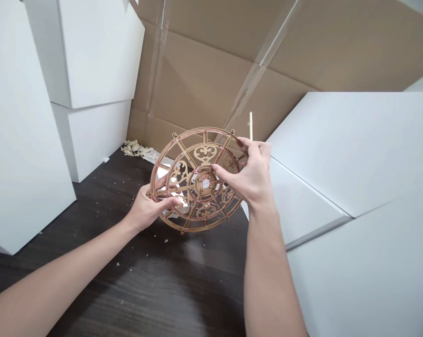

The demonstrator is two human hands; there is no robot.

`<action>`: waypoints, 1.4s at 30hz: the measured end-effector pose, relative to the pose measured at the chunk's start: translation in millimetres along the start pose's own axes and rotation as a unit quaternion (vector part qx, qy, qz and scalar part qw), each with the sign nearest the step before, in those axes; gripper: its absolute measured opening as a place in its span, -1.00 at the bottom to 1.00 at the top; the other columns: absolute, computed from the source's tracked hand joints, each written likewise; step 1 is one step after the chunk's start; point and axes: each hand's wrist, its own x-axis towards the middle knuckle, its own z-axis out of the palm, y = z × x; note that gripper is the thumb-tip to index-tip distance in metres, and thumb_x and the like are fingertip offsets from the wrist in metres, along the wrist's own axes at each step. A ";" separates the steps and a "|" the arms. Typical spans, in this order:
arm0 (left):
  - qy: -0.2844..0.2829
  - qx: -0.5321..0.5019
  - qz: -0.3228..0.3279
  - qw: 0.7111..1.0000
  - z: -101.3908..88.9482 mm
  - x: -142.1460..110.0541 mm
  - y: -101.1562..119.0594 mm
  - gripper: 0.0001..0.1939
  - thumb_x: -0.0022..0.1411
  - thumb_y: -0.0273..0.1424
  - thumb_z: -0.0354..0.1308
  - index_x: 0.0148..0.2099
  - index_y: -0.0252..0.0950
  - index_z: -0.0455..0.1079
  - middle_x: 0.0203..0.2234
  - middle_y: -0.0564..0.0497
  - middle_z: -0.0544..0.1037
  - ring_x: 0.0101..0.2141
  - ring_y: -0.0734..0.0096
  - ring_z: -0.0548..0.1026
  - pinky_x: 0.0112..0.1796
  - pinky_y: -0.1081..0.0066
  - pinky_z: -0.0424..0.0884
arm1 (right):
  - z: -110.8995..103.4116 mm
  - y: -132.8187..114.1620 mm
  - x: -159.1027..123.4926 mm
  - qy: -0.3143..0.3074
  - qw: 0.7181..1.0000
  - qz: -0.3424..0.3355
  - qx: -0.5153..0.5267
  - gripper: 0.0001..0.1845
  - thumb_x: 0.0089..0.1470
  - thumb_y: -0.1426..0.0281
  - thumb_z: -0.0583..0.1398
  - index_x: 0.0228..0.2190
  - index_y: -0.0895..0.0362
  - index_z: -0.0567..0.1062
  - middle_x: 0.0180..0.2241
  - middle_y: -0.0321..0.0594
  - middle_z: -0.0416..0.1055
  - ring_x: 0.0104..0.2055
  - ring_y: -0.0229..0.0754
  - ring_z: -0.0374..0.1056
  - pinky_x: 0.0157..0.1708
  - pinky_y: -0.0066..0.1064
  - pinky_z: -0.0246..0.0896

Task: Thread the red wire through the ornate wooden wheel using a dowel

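Observation:
A round, gold-brown openwork frame (204,213) is held up above the dark table, tilted toward me. It has spokes, scroll ornaments, small tabs around its rim and thin red wires along its rings. My left hand (151,206) grips the left edge, thumb on the near face and fingers behind. My right hand (251,173) grips the right side, its thumb near the hub. A thin pale stick (251,125) rises from behind my right hand's fingers; how it is held is hidden.
White boxes (102,51) stand stacked on the left, and large white boxes (355,154) lie on the right. Cardboard (204,70) with clear tape forms the back. Pale shavings (136,149) are heaped at the back left, with crumbs scattered over the dark wood-grain table (155,290).

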 end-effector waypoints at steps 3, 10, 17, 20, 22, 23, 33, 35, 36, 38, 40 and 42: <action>-0.003 -0.002 -0.011 1.000 -2.7 1.1 -5.3 -0.31 -0.04 -0.14 0.58 0.09 -0.36 0.57 -0.14 -0.20 0.66 -0.18 0.05 0.65 -0.16 0.25 0.62 | -1.4 4.2 0.7 -0.022 1.000 0.009 0.015 -0.08 -0.12 0.06 0.45 0.18 0.22 0.39 0.02 0.02 0.19 0.12 0.12 0.24 0.24 0.01 0.23; -0.010 -0.040 -0.027 0.999 -2.6 0.0 -11.6 -0.22 -0.13 -0.22 0.63 0.14 -0.34 0.54 -0.11 -0.19 0.66 -0.13 0.03 0.65 -0.15 0.29 0.63 | -1.0 8.4 1.1 -0.021 1.000 -0.003 0.013 -0.11 -0.10 0.11 0.42 0.19 0.26 0.39 0.00 0.04 0.20 0.11 0.13 0.23 0.23 0.04 0.23; 0.000 -0.008 -0.011 1.000 -1.8 0.7 -10.0 -0.28 -0.02 -0.13 0.57 0.12 -0.38 0.54 -0.15 -0.20 0.67 -0.20 0.08 0.66 -0.16 0.24 0.64 | 2.5 5.5 0.0 -0.005 1.000 -0.013 -0.014 -0.17 -0.13 0.14 0.42 0.14 0.18 0.40 0.00 0.01 0.21 0.11 0.11 0.21 0.22 0.01 0.24; 0.008 0.006 -0.009 1.000 -2.2 0.3 -8.5 -0.28 -0.03 -0.12 0.57 0.12 -0.38 0.54 -0.15 -0.20 0.66 -0.18 0.05 0.65 -0.17 0.24 0.64 | 3.4 5.3 -0.4 0.001 1.000 -0.019 -0.020 -0.18 -0.14 0.16 0.42 0.13 0.18 0.38 0.01 0.02 0.20 0.13 0.11 0.20 0.22 0.00 0.24; 0.007 0.009 -0.010 1.000 -2.4 0.0 -7.4 -0.27 -0.06 -0.14 0.59 0.11 -0.38 0.55 -0.16 -0.19 0.67 -0.18 0.03 0.65 -0.18 0.24 0.64 | 3.4 6.1 -0.4 0.004 1.000 -0.024 -0.016 -0.19 -0.13 0.17 0.42 0.12 0.19 0.38 0.02 0.02 0.19 0.15 0.12 0.19 0.24 0.00 0.23; 0.006 0.008 -0.011 1.000 -2.3 -0.1 -7.0 -0.26 -0.08 -0.15 0.60 0.11 -0.37 0.55 -0.16 -0.19 0.67 -0.18 0.03 0.65 -0.19 0.24 0.64 | 3.1 6.7 -0.3 0.003 1.000 -0.027 -0.014 -0.19 -0.13 0.17 0.42 0.12 0.19 0.37 0.02 0.02 0.19 0.15 0.12 0.19 0.24 0.00 0.23; -0.006 0.002 -0.012 1.000 -2.9 0.4 -7.8 -0.28 -0.10 -0.19 0.61 0.09 -0.36 0.56 -0.18 -0.18 0.67 -0.17 0.05 0.66 -0.16 0.26 0.64 | -2.6 11.4 -0.6 -0.005 0.999 -0.052 0.006 -0.18 -0.08 0.17 0.46 0.15 0.21 0.39 0.01 -0.01 0.18 0.12 0.11 0.22 0.22 -0.01 0.27; -0.002 0.004 -0.012 1.000 -5.0 0.9 -8.9 -0.28 -0.11 -0.19 0.62 0.09 -0.35 0.57 -0.14 -0.18 0.67 -0.15 0.05 0.65 -0.14 0.27 0.63 | -1.1 11.5 -0.7 -0.006 0.999 -0.045 0.003 -0.17 -0.09 0.17 0.47 0.15 0.21 0.39 0.01 -0.01 0.19 0.12 0.10 0.23 0.21 -0.01 0.27; -0.001 0.003 -0.013 1.000 -6.0 1.3 -9.6 -0.28 -0.11 -0.19 0.62 0.09 -0.35 0.57 -0.13 -0.18 0.67 -0.15 0.05 0.65 -0.14 0.28 0.63 | -0.3 11.6 -0.6 -0.009 0.999 -0.040 0.003 -0.16 -0.10 0.17 0.47 0.16 0.21 0.40 0.01 0.00 0.20 0.11 0.10 0.23 0.21 -0.01 0.27; 0.000 -0.001 -0.017 1.000 -7.7 2.1 -11.1 -0.27 -0.11 -0.19 0.62 0.10 -0.34 0.57 -0.13 -0.17 0.67 -0.17 0.08 0.65 -0.15 0.29 0.63 | 1.1 11.9 -0.3 -0.018 1.000 -0.024 0.002 -0.14 -0.11 0.15 0.47 0.16 0.22 0.41 0.01 0.01 0.21 0.10 0.10 0.24 0.20 0.00 0.27; 0.000 -0.008 -0.022 1.000 -8.7 2.8 -12.5 -0.27 -0.13 -0.20 0.63 0.08 -0.35 0.58 -0.15 -0.17 0.67 -0.21 0.11 0.66 -0.17 0.31 0.63 | 1.7 12.0 0.1 -0.028 1.000 -0.008 0.001 -0.12 -0.12 0.13 0.48 0.16 0.24 0.42 0.01 0.02 0.23 0.09 0.11 0.25 0.19 0.02 0.26; 0.002 -0.012 -0.024 1.000 -9.3 3.2 -13.4 -0.28 -0.15 -0.21 0.64 0.06 -0.37 0.59 -0.16 -0.18 0.67 -0.23 0.13 0.66 -0.18 0.32 0.63 | 1.6 11.8 0.4 -0.033 0.999 0.002 0.002 -0.10 -0.14 0.11 0.49 0.16 0.24 0.43 0.01 0.03 0.24 0.09 0.12 0.25 0.19 0.02 0.26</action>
